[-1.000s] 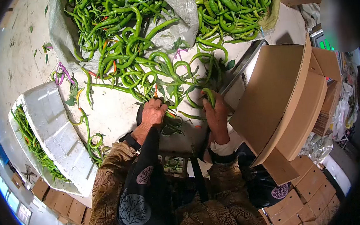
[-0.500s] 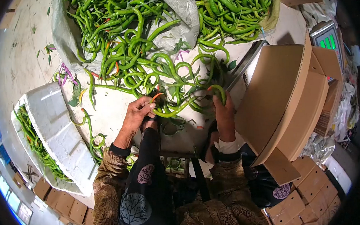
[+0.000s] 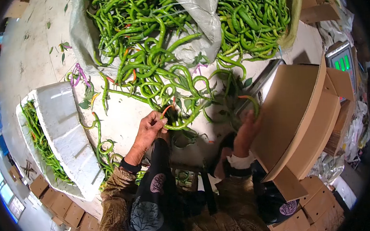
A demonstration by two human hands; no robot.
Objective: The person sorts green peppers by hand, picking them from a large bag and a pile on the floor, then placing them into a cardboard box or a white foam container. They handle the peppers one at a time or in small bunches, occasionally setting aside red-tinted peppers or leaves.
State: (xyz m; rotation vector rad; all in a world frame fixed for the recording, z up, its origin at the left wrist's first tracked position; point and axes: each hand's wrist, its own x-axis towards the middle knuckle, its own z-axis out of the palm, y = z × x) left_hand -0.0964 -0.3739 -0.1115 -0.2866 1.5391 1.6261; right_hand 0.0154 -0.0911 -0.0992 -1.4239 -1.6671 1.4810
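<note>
Here's the left hand (image 3: 150, 130), thumb and fingertips pinched together on a long red-tipped chili (image 3: 182, 125), right at the front edge of the spill; the pod's curved green body reaches out to the right, across the space between the two hands. Over to the right hand (image 3: 246, 133), smeared by blur, fingers curled around a hooked chili (image 3: 255, 105) whose reddish end pokes up above them; how firm that grip is, I can't tell. That hand sits just beside the open cardboard carton (image 3: 283, 96), near its left wall. Straight ahead, loose green chilies (image 3: 152, 71) tumble in a tangle from the mouth of a white woven sack (image 3: 207, 12) onto the pale surface, and next to it an olive-edged sack (image 3: 296, 13) bulges with more. Out on the left, a white foam box (image 3: 62, 123) stands tilted, slim green peppers (image 3: 40, 141) packed along its far side, with purple ties (image 3: 78, 75) lying near its top end. Behind the carton, a digital scale display (image 3: 342, 65) glows green.
</note>
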